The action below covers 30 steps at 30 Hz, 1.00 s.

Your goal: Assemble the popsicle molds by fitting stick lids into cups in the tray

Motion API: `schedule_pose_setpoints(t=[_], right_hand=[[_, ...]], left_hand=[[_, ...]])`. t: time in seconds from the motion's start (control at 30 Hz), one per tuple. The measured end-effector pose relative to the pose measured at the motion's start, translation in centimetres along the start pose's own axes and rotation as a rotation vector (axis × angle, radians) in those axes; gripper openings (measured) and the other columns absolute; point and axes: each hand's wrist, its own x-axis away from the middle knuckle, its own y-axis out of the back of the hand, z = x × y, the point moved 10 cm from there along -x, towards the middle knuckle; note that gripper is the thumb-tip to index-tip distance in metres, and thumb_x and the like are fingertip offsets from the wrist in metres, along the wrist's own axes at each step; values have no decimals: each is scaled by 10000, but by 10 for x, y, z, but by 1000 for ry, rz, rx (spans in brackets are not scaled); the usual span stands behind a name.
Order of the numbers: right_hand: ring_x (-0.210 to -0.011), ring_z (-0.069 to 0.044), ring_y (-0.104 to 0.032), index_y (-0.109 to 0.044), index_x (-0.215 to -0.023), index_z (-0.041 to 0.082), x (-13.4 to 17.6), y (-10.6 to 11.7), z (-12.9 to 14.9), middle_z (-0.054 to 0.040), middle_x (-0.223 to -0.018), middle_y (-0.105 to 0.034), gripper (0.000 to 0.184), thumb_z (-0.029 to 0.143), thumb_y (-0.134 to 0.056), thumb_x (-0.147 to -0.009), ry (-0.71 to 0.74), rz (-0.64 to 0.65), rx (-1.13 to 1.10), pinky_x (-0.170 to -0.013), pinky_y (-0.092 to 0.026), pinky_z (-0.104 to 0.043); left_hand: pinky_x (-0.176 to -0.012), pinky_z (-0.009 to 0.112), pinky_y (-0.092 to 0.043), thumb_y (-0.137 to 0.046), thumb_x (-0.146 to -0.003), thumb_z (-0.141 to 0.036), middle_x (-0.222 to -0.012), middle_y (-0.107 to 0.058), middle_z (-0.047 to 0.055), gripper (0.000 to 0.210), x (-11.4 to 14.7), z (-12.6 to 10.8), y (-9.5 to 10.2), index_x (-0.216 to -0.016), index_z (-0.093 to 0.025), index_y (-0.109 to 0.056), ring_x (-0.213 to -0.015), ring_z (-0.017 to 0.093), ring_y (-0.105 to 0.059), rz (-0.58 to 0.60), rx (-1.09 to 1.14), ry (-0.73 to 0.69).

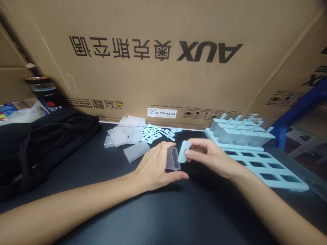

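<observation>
My left hand (153, 164) is closed around a clear plastic popsicle mold (173, 160), its open end facing right; the thumb sticks out below. Between the thumb and fingers of my right hand (211, 156) is a light blue popsicle mold lid (183, 152), held just off the mold's open end. A gap still shows between lid and mold. Beyond my left hand lies another clear mold (136, 151), beside a heap of clear molds (119, 136). A pile of small blue lids and sticks (154, 132) lies behind both hands.
At the right, a blue rack (272, 166) with rectangular holes lies flat, and behind it a blue tray holds several lidded molds (237, 132). Black cloth (51, 139) covers the table's left side. A large cardboard box (153, 81) walls off the back, with a dark jar (46, 92) at left.
</observation>
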Motion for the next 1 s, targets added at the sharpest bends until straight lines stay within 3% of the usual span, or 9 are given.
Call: schedule_pose_setpoints(t=[0.1,0.2,0.3,0.43,0.57,0.73,0.8,0.93,1.0], right_hand=[[-750,-126,-576,-611,-844,162,-2,-14,-8,-4,-774,-625,324,475,-694,-842,-55,65,-28,-742,-472,-275],[-730,-129,-582,-611,-837,161,-4,-21,-14,-11,-764,-638,360,517,-640,-874,-80,95,-7,-728,-476,-274],[-729,-137,-594,-628,-798,161,-2,-30,-17,-22,-760,-651,411,555,-579,-902,-88,166,30,-740,-482,-283],[-700,-135,-577,-620,-714,172,2,-39,-20,-12,-713,-637,459,596,-576,-883,-115,242,52,-719,-478,-278],[-728,-136,-579,-671,-770,171,8,-39,-22,-14,-751,-656,432,566,-556,-901,-150,329,117,-716,-458,-265],[-773,-123,-584,-666,-916,162,24,-42,-24,-16,-869,-672,256,393,-555,-916,-191,586,288,-715,-450,-248],[-765,-124,-586,-641,-921,165,19,-31,-28,-15,-861,-670,206,343,-539,-912,-187,498,353,-689,-448,-246],[-679,-131,-553,-598,-930,185,-7,8,-37,1,-751,-627,147,282,-489,-906,-93,55,679,-633,-426,-259],[-754,-150,-584,-595,-1082,184,-16,17,-38,-31,-877,-646,227,267,-476,-907,-22,-120,834,-698,-459,-285]], left_hand=[[-855,490,-546,-535,-793,-805,-1228,-593,149,942,2,1,-2,-1447,-199,-228,-1054,322,-648,3,23,-6],[-876,462,-545,-512,-830,-779,-1248,-598,133,904,2,-5,-3,-1473,-226,-198,-1072,300,-648,25,45,-54],[-835,409,-547,-459,-873,-759,-1209,-618,96,758,0,-10,-3,-1413,-247,-316,-1018,259,-654,63,48,-95],[-670,311,-516,-355,-909,-761,-972,-630,42,616,0,-16,-1,-1156,-216,-502,-809,193,-637,74,61,-129],[-639,295,-502,-316,-936,-740,-911,-614,31,593,3,-23,-9,-1082,-213,-543,-745,178,-617,142,34,-173],[-606,320,-513,-379,-963,-636,-898,-598,30,473,8,-31,-22,-1096,-211,-538,-707,202,-635,255,-68,-211],[-588,320,-509,-405,-954,-591,-887,-599,24,417,10,-33,-26,-1099,-222,-533,-680,203,-632,285,-106,-218],[-547,298,-485,-518,-849,-530,-824,-597,2,362,11,-38,-27,-1047,-228,-534,-614,188,-608,292,-157,-241],[-550,291,-481,-547,-809,-519,-796,-591,-7,351,12,-40,-29,-1015,-235,-539,-610,186,-607,301,-172,-257]])
